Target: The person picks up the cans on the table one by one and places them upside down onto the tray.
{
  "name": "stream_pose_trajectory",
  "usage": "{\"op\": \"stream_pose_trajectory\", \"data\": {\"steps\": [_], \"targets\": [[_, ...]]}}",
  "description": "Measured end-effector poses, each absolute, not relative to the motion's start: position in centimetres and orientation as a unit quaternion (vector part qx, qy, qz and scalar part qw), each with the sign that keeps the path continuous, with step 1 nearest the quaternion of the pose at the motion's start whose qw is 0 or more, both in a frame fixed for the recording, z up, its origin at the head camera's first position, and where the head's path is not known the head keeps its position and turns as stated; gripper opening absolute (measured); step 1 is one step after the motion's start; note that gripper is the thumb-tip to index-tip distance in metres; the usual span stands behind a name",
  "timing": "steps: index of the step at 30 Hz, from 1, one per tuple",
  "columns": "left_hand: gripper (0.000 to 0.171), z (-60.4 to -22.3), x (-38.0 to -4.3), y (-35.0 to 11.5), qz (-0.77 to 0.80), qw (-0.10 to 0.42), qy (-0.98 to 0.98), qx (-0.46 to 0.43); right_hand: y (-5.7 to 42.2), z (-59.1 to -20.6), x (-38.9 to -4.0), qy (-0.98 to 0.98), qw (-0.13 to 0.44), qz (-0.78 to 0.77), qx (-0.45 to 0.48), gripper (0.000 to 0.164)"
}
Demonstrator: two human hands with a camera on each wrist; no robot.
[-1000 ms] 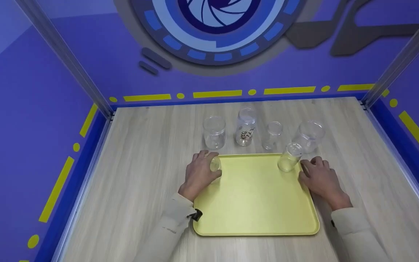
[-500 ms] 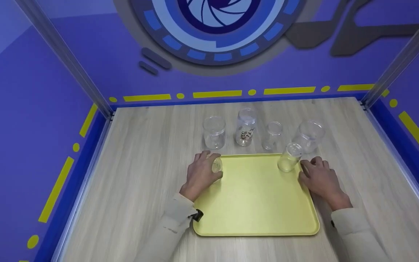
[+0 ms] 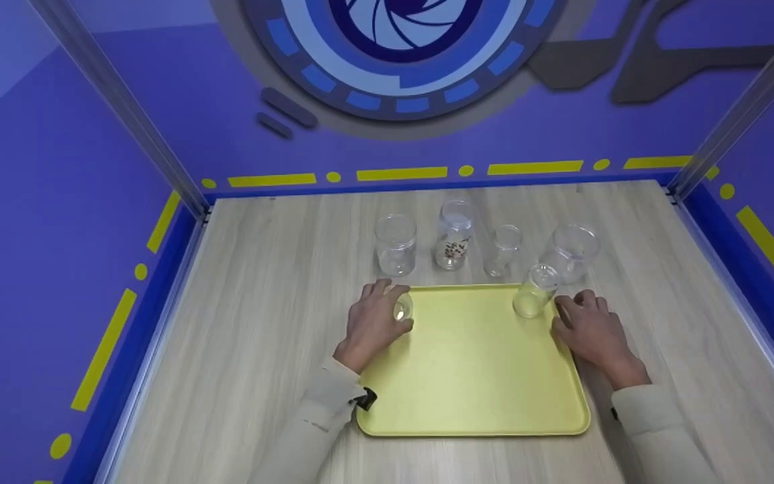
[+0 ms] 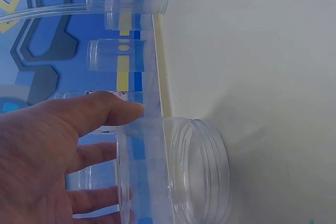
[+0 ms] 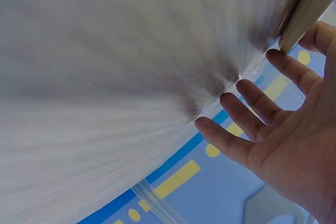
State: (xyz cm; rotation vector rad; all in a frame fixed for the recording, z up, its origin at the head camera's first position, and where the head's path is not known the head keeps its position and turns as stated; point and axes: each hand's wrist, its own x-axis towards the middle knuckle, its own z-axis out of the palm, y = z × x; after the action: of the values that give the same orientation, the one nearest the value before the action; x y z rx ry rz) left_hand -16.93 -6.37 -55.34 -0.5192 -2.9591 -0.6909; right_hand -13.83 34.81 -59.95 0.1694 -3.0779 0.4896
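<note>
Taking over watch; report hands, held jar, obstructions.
Left hand gripping clear jar at tray, far-left corner. Right hand at tray's right edge. Nothing seen blocking.

No text or number can be read; the small dark print point(image 3: 455, 249) on the tall clear cylindrical jar point(image 3: 453, 232) is indistinct.

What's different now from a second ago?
The left hand and the clear jar it holds have moved slightly right and toward the person. Nothing was newly grabbed or let go. The right hand stayed at the right edge of the yellow tray; the tray, the jar at its far right corner and the four jars behind it stayed put.
</note>
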Motion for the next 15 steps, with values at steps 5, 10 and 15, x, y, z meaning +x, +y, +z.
{"op": "stream_pose_trajectory", "data": {"steps": [5, 10, 15], "targets": [[0.057, -55.40, -16.85, -6.25, -0.229, 0.026, -0.959, -0.168, 34.75, -59.98, -13.77, -0.987, 0.009, 0.152, 0.054, 0.040], [0.057, -55.33, -16.74, -6.16, -0.230, 0.022, -0.958, -0.169, 34.78, -60.14, -13.83, -0.987, 0.007, 0.149, 0.052, 0.042], [0.057, -55.27, -16.65, -6.13, -0.232, 0.022, -0.957, -0.172, 34.81, -60.13, -13.94, -0.987, 0.006, 0.150, 0.053, 0.043]]}}
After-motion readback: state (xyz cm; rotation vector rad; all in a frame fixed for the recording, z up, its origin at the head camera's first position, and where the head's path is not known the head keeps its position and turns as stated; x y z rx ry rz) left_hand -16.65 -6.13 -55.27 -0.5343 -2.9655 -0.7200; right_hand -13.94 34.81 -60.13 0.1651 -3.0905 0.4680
